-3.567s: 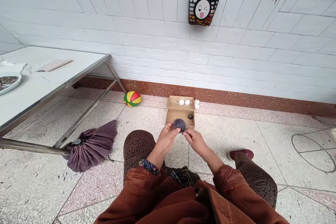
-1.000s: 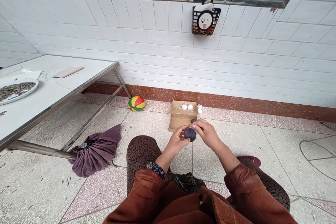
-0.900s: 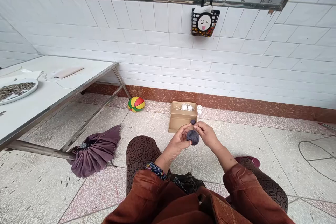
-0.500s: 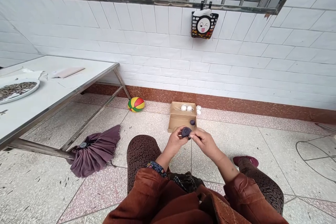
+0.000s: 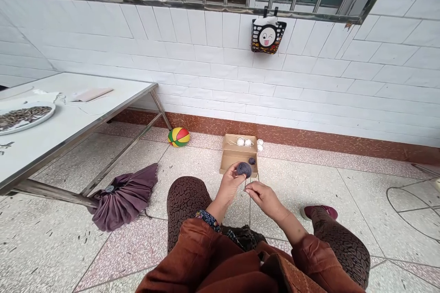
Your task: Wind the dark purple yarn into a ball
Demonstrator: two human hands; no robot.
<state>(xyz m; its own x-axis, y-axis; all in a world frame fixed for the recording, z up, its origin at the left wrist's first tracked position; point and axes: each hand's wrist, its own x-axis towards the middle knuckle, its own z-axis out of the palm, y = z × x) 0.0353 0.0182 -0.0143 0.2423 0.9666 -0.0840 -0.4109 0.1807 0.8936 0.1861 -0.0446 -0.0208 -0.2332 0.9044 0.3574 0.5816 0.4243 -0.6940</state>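
Note:
A dark purple-grey ball of yarn [image 5: 244, 169] sits in my left hand [image 5: 229, 185], the fingers and thumb closed round its left and lower side. Just below and to the right, my right hand [image 5: 264, 197] pinches a strand of yarn [image 5: 245, 184] that runs down from the ball. Beyond my hands an open cardboard box [image 5: 228, 160] rests on the floor. Inside its lower part is a smaller dark ball of yarn [image 5: 252, 161]. White balls of yarn [image 5: 244, 142] lie in the lid part, and more white balls [image 5: 260, 144] lie beside the box.
At left stands a white table [image 5: 113, 96] bearing a plate [image 5: 51, 112] of seeds or husks. A folded purple umbrella [image 5: 127, 197] leans by its leg; a striped ball [image 5: 178, 137] lies near the wall. A wire stand [image 5: 412, 208] is at right, and a basket [image 5: 268, 36] hangs above.
My right hand has moved slightly down and away from the ball of yarn, and a strand now shows between them. The ball in my left hand has turned and sits a little higher.

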